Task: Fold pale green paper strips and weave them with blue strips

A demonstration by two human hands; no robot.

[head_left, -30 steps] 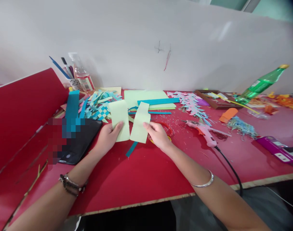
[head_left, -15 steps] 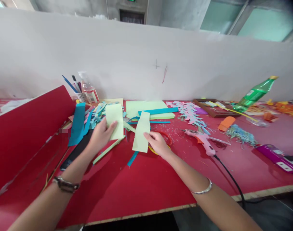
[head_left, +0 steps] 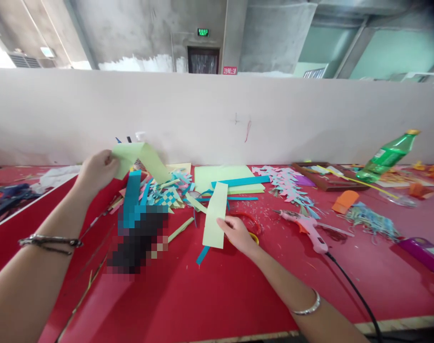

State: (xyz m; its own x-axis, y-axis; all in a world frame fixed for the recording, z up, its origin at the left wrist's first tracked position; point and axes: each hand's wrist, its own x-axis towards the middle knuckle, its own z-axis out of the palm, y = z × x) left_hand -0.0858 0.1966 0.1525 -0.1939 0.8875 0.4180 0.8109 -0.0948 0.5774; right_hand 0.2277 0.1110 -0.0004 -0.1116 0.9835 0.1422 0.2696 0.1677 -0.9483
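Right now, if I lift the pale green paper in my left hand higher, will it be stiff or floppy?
Probably floppy: beyond your left hand, the pale green paper bends over and its far end slopes down. It's likely light, since a grip at one end holds it up. It may crease easily, as it looks thin.

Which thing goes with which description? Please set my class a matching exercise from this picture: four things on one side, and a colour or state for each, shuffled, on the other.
Things
1. Left hand
2. Right hand
3. Glue gun
4. Bottle

Descriptions
A. Pink, with a black cord
B. Holding a nearly flat pale green strip
C. Green and tilted, with a gold cap
D. Holding a sharply bent pale green piece

Pairs: 1-D, 2-B, 3-A, 4-C
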